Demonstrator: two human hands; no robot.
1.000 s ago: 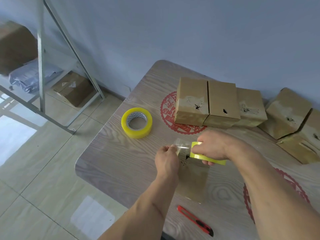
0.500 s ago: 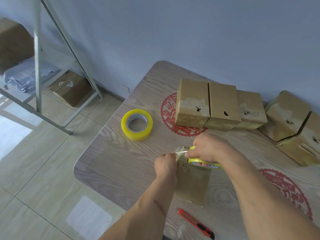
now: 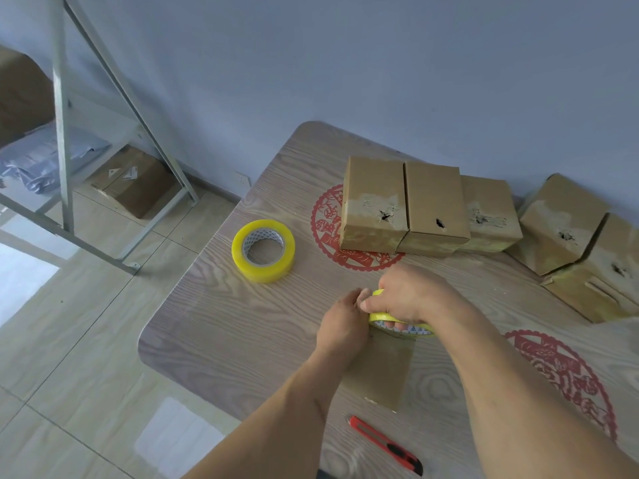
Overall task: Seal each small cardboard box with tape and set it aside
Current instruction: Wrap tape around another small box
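Head view: right hand [image 3: 409,294] gripped tape roll [image 3: 401,320] atop far end of cardboard box [image 3: 380,369], near tabletop [image 3: 221,326] front edge. Left hand [image 3: 342,323] pinched at roll's left side, probably tape end. Box long axis ran toward person; right hand nearer for pull. 5 boxes waited along far edge.

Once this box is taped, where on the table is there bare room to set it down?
Bare wood lies at the near-left corner of the table, between the spare tape roll and the table edge. A narrower strip runs between the box row and both hands. The far-right side, with tilted boxes, is crowded; the red knife takes the near edge.
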